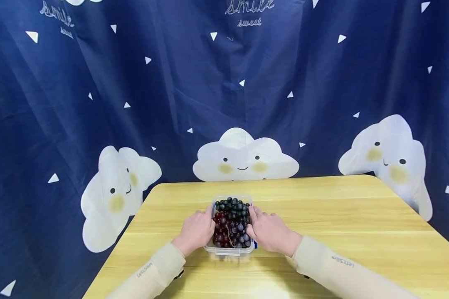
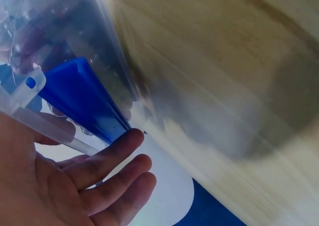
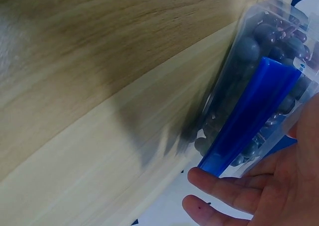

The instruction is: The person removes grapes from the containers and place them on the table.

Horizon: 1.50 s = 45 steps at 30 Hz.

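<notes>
A clear plastic container [image 1: 227, 251] with no lid on top sits in the middle of the table, filled with dark grapes [image 1: 232, 224]. My left hand [image 1: 196, 230] grips its left side at the rim. In the left wrist view, a fingertip touches the lower end of a blue latch [image 2: 87, 101] that hangs along the wall. On the opposite side my right hand [image 1: 271, 230] holds the rim, thumb over the edge. Another blue latch [image 3: 251, 114] hangs down there, with a fingertip of that hand at its end. Grapes show through the container's walls in both wrist views.
The light wooden table [image 1: 321, 207] stretches out on both sides of the container. Behind it hangs a dark blue curtain [image 1: 179, 91] printed with white triangles and smiling clouds, close to the table's far edge.
</notes>
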{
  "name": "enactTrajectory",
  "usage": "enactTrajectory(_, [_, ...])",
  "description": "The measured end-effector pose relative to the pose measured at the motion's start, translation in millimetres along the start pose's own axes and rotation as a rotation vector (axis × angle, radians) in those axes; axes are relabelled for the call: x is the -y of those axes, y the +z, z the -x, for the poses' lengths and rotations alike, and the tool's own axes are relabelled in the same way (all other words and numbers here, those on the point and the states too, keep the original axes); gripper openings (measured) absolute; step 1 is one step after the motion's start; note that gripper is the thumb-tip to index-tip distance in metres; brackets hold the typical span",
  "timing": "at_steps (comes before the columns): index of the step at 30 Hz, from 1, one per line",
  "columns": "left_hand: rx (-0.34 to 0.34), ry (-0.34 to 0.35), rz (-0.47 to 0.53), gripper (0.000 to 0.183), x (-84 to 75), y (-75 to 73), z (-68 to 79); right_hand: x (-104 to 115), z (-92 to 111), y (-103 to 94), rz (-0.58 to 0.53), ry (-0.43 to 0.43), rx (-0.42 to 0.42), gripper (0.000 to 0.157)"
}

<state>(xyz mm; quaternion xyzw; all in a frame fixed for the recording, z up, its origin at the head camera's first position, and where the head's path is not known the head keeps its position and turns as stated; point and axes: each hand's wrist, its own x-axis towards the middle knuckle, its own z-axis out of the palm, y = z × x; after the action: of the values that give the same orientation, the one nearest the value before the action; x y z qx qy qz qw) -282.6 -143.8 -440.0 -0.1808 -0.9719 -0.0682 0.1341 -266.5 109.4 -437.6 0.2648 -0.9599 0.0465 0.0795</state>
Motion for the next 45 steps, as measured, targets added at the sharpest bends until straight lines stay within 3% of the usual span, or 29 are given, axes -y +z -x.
enactTrajectory(16, [-0.042, -0.012, 0.015, 0.011, 3.6, 0.8, -9.6, 0, 2, -2.3, 0.005, 0.002, 0.021, 0.065])
enactTrajectory(24, [-0.017, -0.06, 0.023, 0.012, 2.2, 1.8, -14.3, 0, 3, -1.2, 0.005, -0.008, 0.015, 0.065])
enactTrajectory(29, [-0.04, -0.054, 0.002, 0.027, 0.1, 5.6, -14.7, -1, 3, -2.2, 0.002, 0.0, 0.026, 0.065])
enactTrajectory(34, [-0.017, -0.058, -0.005, 0.049, -2.3, 8.7, -13.2, 0, 4, -4.4, -0.008, 0.01, 0.038, 0.066])
enactTrajectory(45, [0.0, -0.081, 0.004, 0.052, -2.5, 9.6, -10.9, 1, 3, -8.2, -0.061, 0.022, 0.052, 0.065])
